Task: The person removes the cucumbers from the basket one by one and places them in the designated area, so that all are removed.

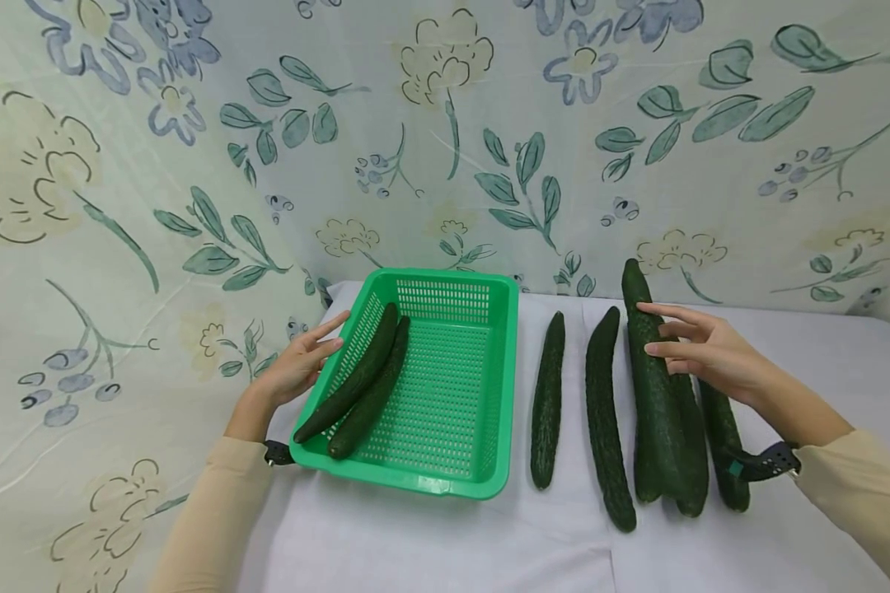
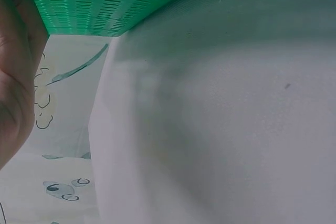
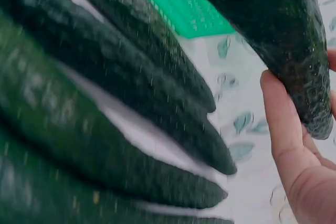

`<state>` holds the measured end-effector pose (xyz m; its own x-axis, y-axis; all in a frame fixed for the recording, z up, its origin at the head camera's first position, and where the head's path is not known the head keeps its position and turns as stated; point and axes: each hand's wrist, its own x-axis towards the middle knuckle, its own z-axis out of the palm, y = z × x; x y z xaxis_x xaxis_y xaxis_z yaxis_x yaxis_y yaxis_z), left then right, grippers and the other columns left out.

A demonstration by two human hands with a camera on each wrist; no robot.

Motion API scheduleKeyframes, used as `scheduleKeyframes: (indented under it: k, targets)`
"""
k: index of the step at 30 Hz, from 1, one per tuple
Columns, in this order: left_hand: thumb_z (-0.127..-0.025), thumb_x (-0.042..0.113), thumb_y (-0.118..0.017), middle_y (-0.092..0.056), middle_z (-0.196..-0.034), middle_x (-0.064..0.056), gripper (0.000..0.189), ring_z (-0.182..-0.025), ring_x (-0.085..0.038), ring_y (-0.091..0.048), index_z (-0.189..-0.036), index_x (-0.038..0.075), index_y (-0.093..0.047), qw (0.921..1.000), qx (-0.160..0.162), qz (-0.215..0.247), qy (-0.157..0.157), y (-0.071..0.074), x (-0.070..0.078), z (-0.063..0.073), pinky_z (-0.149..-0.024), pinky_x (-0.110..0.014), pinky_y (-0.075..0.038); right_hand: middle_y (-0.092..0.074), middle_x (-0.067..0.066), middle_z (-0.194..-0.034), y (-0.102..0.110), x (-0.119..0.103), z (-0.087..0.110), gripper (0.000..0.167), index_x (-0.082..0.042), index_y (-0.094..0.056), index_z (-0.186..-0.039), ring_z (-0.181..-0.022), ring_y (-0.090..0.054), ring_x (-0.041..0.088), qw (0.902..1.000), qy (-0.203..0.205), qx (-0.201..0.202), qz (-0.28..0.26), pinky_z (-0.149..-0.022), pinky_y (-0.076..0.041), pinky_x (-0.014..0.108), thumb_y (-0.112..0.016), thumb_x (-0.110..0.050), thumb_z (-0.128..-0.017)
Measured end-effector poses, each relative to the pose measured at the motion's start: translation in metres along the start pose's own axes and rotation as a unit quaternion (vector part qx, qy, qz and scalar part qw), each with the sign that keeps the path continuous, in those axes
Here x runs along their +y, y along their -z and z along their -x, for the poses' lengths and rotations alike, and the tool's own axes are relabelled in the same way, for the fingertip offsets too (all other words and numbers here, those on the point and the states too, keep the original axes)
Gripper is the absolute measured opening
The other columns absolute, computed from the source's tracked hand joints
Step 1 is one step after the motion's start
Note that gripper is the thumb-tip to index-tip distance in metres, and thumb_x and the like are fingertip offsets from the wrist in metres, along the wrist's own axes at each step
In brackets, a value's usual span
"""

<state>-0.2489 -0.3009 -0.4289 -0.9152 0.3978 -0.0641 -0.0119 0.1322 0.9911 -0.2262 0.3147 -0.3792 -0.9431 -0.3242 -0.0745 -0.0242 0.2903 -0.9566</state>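
Note:
My right hand [image 1: 712, 354] pinches a large dark green cucumber [image 1: 653, 412] near its far end, thumb on one side and fingers on the other. In the right wrist view this held cucumber [image 3: 262, 19] is raised above the others. Beneath and beside it lie a cucumber [image 1: 691, 461] partly hidden by it and another [image 1: 727, 461] under my right wrist. My left hand [image 1: 297, 362] rests against the left side of a green plastic basket [image 1: 513, 371], its fingertips at the rim. Two cucumbers [image 1: 359, 379] lie side by side along the basket's left part.
Between the basket and the held cucumber, a straight cucumber [image 1: 548, 403] and a curved one [image 1: 606, 420] lie lengthwise on the white tablecloth [image 1: 549, 543]. A flower-print cloth [image 1: 430, 206] hangs behind the table and down its left side.

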Motion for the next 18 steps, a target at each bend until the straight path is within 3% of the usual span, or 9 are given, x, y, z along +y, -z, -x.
scheduleKeyframes:
  k: [7, 18]
  targets:
    - [-0.109, 0.023, -0.045, -0.051, -0.142, -0.020, 0.055, -0.046, -0.007, -0.038, -0.160, 0.028, -0.027, 0.9999, 0.004, 0.004, 0.011, -0.002, 0.004, 0.001, -0.044, -0.022, -0.034, -0.039, 0.008, -0.130, 0.027, 0.017, 0.013, 0.062, -0.024, -0.037, -0.156, -0.100, -0.057, 0.009, 0.9993, 0.008, 0.018, 0.032, -0.075, -0.055, 0.032, -0.059, -0.006, -0.101]
    - [-0.109, 0.021, -0.044, -0.038, -0.151, -0.023, 0.056, -0.050, -0.008, -0.039, -0.161, 0.026, -0.024, 0.9998, -0.001, 0.005, 0.017, -0.003, 0.007, 0.002, -0.045, -0.025, -0.030, -0.045, -0.017, -0.127, 0.070, 0.039, 0.035, 0.066, -0.025, -0.032, -0.158, -0.103, -0.058, 0.001, 0.9970, 0.004, 0.026, 0.073, -0.076, -0.053, 0.024, -0.056, -0.001, -0.101]
